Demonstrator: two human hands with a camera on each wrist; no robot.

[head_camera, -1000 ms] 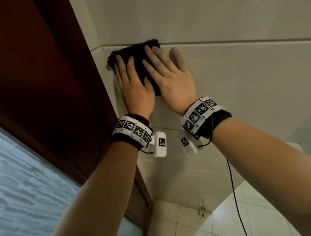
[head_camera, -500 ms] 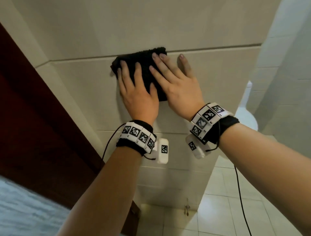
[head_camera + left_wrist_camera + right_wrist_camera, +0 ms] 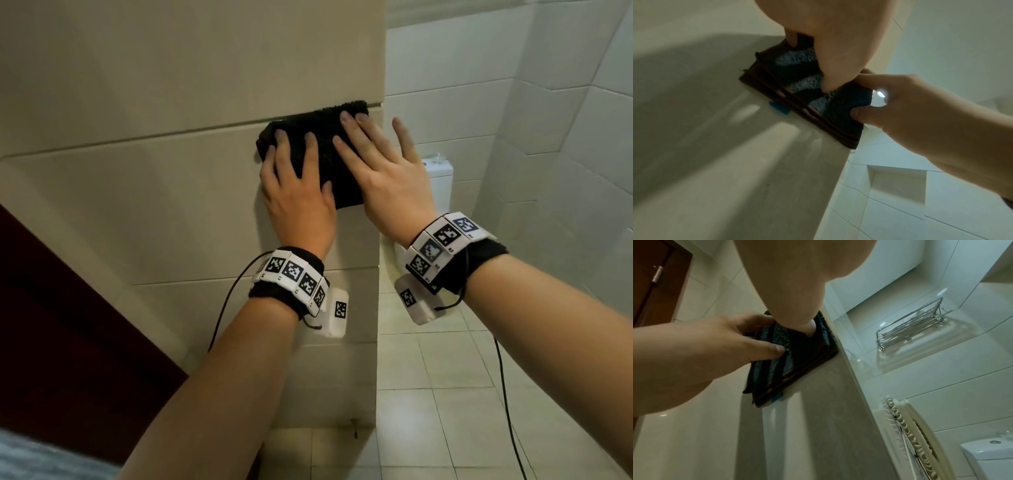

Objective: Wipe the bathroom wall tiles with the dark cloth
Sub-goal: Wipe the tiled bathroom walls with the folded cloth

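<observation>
Cloth (image 3: 318, 150) under both hands, now rightward at wall corner (image 3: 380, 240).

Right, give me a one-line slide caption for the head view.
Both hands, left and right, press a folded dark cloth flat against beige wall tiles near the wall's outer corner.

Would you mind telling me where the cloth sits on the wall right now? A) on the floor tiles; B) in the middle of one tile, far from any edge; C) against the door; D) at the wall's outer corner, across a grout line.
D: both the left hand and right hand press the cloth flat where the wall ends at its corner, its top edge over the grout line.
</observation>
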